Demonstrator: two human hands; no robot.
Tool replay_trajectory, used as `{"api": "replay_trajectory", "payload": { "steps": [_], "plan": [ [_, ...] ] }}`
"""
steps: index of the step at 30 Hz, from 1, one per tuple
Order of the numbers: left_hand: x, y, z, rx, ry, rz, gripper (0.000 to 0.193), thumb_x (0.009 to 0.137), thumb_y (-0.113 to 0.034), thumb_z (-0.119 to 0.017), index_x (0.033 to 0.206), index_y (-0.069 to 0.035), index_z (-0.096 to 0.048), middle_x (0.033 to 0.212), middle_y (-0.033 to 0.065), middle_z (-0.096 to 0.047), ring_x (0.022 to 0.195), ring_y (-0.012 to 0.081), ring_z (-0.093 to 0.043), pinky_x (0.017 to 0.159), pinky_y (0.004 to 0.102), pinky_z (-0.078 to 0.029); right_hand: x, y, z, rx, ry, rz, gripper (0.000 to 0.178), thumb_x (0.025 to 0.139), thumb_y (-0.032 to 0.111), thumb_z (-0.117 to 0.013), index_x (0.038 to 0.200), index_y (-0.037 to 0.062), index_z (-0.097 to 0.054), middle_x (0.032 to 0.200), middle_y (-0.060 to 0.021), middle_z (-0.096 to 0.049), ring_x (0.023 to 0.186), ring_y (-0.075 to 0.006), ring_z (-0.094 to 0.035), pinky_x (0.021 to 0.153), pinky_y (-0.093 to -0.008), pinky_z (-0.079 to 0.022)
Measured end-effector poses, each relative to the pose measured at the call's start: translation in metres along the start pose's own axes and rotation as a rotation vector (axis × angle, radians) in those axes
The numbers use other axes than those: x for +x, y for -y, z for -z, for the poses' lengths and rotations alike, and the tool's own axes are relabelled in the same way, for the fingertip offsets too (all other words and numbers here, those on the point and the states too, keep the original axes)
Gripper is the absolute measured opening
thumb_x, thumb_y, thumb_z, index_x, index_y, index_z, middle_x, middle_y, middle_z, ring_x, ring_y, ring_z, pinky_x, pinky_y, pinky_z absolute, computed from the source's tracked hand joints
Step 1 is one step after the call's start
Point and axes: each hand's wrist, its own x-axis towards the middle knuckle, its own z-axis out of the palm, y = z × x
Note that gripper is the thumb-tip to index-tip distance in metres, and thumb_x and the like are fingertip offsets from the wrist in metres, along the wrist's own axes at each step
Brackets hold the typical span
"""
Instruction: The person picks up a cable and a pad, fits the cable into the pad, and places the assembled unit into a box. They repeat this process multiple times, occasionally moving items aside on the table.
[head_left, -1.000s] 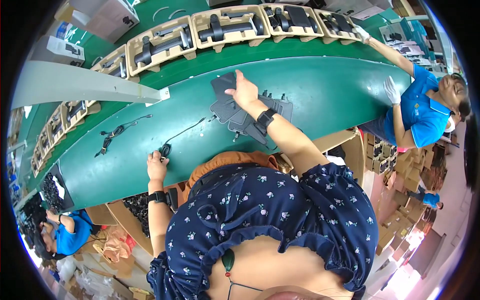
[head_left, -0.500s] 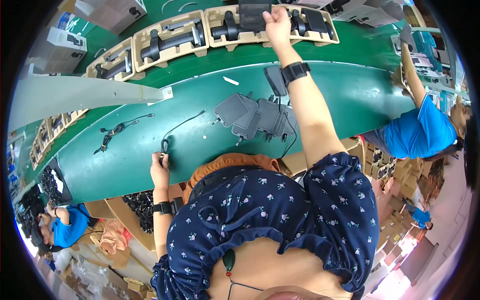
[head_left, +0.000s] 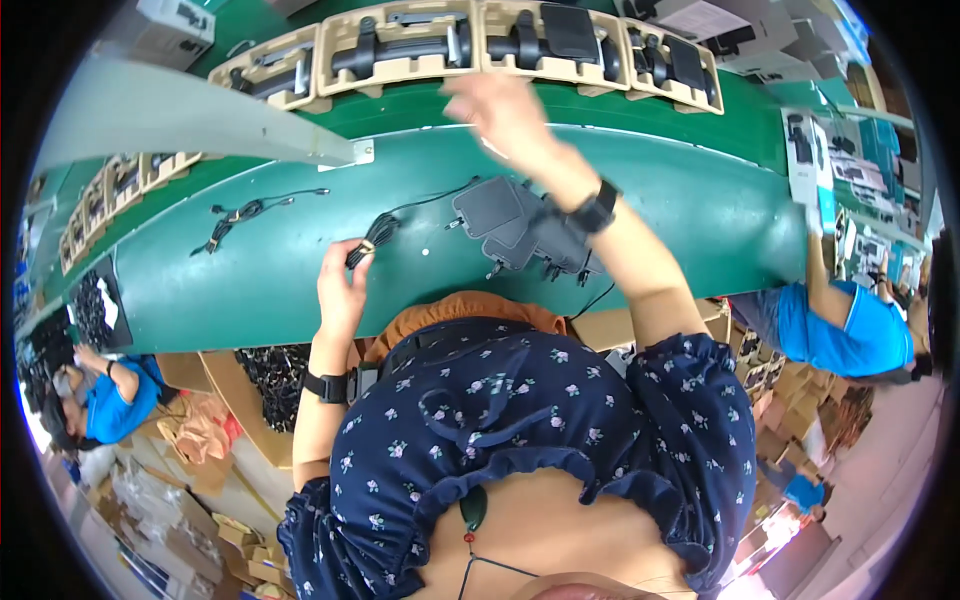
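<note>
My left hand [head_left: 343, 287] pinches a coiled black cable [head_left: 376, 238] over the green table, and the cable's loose end stretches right toward a pile of flat dark grey boxes [head_left: 490, 210]. My right hand [head_left: 497, 112], smeared a little by motion, hovers in front of the tray row with fingers stretched out and nothing visible in them. Behind it, a flat black box [head_left: 569, 32] rests in a beige molded tray [head_left: 600, 84] beside a black cylindrical part. My right wrist and forearm hide part of the grey pile.
More beige trays [head_left: 345, 90] with black parts line the far green strip. A second bundled cable [head_left: 240, 213] lies at the left of the table [head_left: 180, 300]. A pale metal beam [head_left: 220, 125] juts in from the left. Co-workers in blue [head_left: 850, 325] are at both sides.
My right hand has let go of the flat black box in the tray and drawn back, down and left. My left hand has lifted the cable up and to the right.
</note>
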Motion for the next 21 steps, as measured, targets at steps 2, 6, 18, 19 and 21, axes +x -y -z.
{"api": "replay_trajectory", "payload": {
  "steps": [2, 6, 18, 19, 21],
  "plan": [
    [0.008, -0.013, 0.001, 0.0, 0.025, -0.132, 0.019, 0.074, -0.002, -0.063, 0.091, -0.003, -0.056, 0.085, 0.0134, -0.057, 0.08, 0.033, -0.055, 0.072, 0.0369, -0.045, -0.015, 0.051, -0.027, 0.294, 0.177, 0.055, 0.033, 0.084, 0.031, -0.057, 0.108, 0.0066, -0.058, 0.105, -0.0144, -0.059, 0.1, -0.0312, -0.053, 0.088, -0.0392, -0.04],
    [0.014, -0.036, 0.013, 0.141, 0.14, -0.367, 0.033, 0.071, -0.002, -0.066, 0.102, -0.004, -0.055, 0.1, 0.0121, -0.056, 0.096, 0.0321, -0.052, 0.084, 0.0383, -0.041, -0.035, 0.096, -0.045, 0.5, 0.678, -0.075, 0.034, 0.087, 0.036, -0.053, 0.103, 0.006, -0.057, 0.087, -0.017, -0.061, 0.084, -0.0341, -0.058, 0.07, -0.0418, -0.045],
    [0.01, -0.037, -0.031, -0.752, 0.923, 0.137, 0.015, 0.091, -0.019, -0.052, 0.088, -0.004, -0.052, 0.071, 0.0, -0.058, 0.067, 0.0078, -0.052, 0.07, 0.0247, -0.042, -0.028, 0.111, -0.021, 1.673, 0.094, -0.662, 0.029, 0.098, 0.03, -0.035, 0.108, 0.0058, -0.047, 0.064, 0.0017, -0.038, 0.048, -0.0053, -0.029, 0.042, -0.0192, -0.023],
    [0.008, -0.024, -0.033, -0.737, 0.902, 0.169, 0.017, 0.092, -0.02, -0.051, 0.086, -0.005, -0.052, 0.068, -0.0006, -0.055, 0.062, 0.0075, -0.05, 0.064, 0.023, -0.042, -0.03, 0.105, -0.015, 1.567, 0.06, -0.667, 0.028, 0.097, 0.03, -0.037, 0.108, 0.0065, -0.047, 0.064, 0.0017, -0.04, 0.047, -0.0052, -0.028, 0.042, -0.0191, -0.024],
    [0.006, 0.001, -0.024, -0.763, 0.826, 0.223, 0.017, 0.092, -0.021, -0.051, 0.086, -0.005, -0.052, 0.065, -0.0017, -0.051, 0.059, 0.0071, -0.047, 0.059, 0.0218, -0.041, -0.036, 0.096, -0.007, 1.229, 0.097, -0.723, 0.023, 0.096, 0.027, -0.043, 0.105, 0.0058, -0.048, 0.066, 0.0014, -0.044, 0.05, -0.0059, -0.035, 0.045, -0.0192, -0.03]
  ]
}}
